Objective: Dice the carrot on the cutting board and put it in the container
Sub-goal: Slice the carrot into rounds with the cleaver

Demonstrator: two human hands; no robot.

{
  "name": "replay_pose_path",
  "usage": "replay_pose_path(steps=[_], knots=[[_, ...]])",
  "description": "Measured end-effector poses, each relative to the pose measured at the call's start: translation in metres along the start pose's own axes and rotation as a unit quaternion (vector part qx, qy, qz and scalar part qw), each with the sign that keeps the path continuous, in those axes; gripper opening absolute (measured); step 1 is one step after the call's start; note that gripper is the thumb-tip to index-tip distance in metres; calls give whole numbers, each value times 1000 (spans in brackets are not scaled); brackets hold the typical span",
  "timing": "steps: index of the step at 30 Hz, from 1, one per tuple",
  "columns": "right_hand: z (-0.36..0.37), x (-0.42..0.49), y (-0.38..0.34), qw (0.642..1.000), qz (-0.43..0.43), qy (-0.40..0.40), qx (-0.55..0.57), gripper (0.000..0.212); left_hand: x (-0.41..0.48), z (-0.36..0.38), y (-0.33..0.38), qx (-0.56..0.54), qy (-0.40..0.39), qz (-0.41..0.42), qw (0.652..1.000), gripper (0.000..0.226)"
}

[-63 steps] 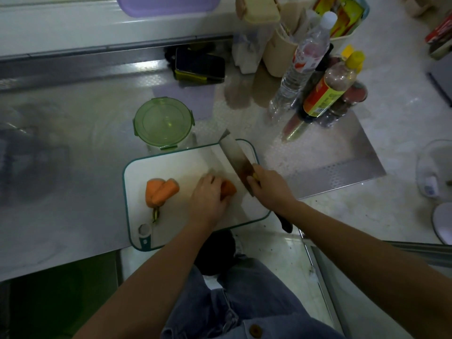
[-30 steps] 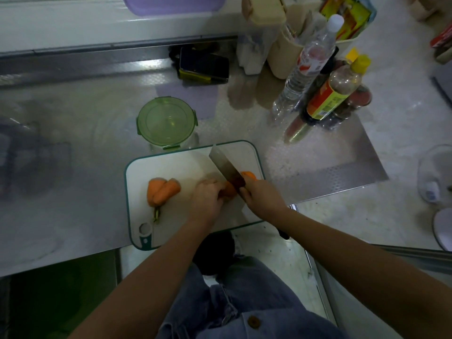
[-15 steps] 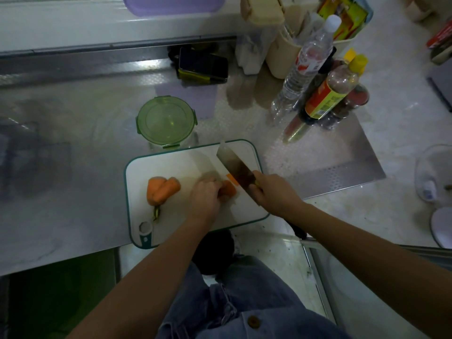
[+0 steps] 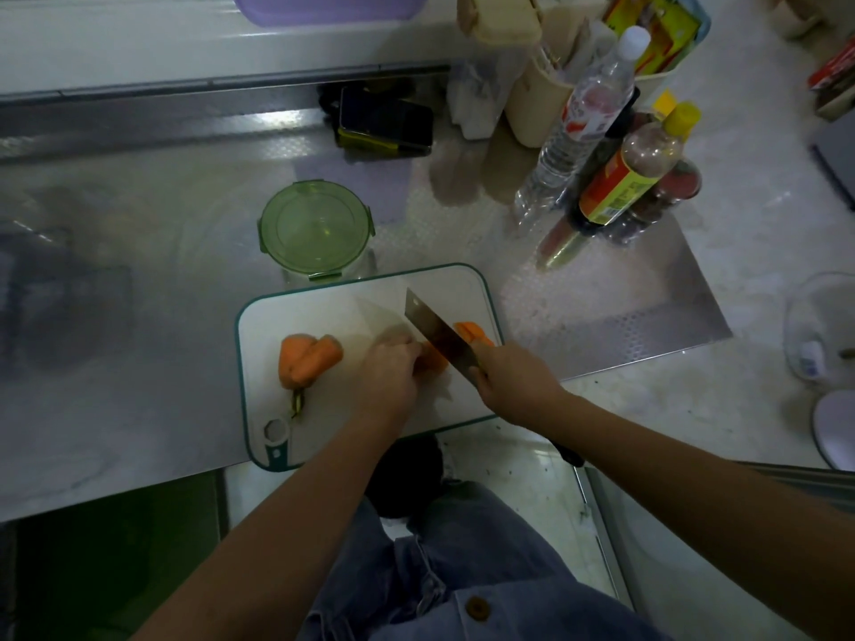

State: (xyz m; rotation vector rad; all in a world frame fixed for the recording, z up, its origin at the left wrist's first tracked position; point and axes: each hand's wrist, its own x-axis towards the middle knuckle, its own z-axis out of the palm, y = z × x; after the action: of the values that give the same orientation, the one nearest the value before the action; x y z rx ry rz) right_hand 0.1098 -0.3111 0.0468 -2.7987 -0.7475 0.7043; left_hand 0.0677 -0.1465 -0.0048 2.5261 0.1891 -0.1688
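A white cutting board [image 4: 324, 432] with a green rim lies at the counter's front edge. My left hand [image 4: 386, 377] holds down a carrot piece [image 4: 432, 356] near the board's middle. My right hand [image 4: 513, 381] grips the handle of a cleaver [image 4: 437, 337], whose blade stands on that piece just beside my left fingers. Cut carrot slices [image 4: 472, 333] lie to the right of the blade. Two larger carrot chunks [image 4: 307, 358] with a stem rest on the board's left. A round container with a green clip lid [image 4: 314, 229] stands just behind the board.
Bottles [image 4: 587, 118] and a sauce bottle [image 4: 634, 173] stand at the back right. A phone [image 4: 386, 122] lies against the back ledge. A clear bowl [image 4: 823, 326] sits at the far right. The counter edge runs just under the board.
The cleaver has come down again on the carrot piece, a little further left, and more cut slices lie to the right of the blade. My left hand stays on the piece.
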Motion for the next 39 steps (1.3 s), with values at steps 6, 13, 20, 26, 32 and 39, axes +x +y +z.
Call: replay_pose_path(steps=[6, 13, 20, 26, 32, 39], knots=[[23, 9, -9, 997, 16, 40, 58, 49, -2, -5, 4, -8, -4, -2, 1000, 23], [18, 12, 0, 994, 0, 78, 79, 39, -2, 0, 3, -16, 0, -21, 1000, 19], [7, 8, 4, 998, -23, 46, 39, 41, -3, 1, 2, -12, 8, -24, 1000, 17], [13, 8, 3, 999, -23, 28, 40, 52, -2, 0, 2, -26, 8, -19, 999, 19], [27, 4, -1, 995, -9, 53, 88, 50, -3, -2, 2, -15, 12, -19, 1000, 20], [5, 8, 4, 995, -20, 68, 75, 40, -4, -4, 2, -21, 8, -11, 1000, 14]])
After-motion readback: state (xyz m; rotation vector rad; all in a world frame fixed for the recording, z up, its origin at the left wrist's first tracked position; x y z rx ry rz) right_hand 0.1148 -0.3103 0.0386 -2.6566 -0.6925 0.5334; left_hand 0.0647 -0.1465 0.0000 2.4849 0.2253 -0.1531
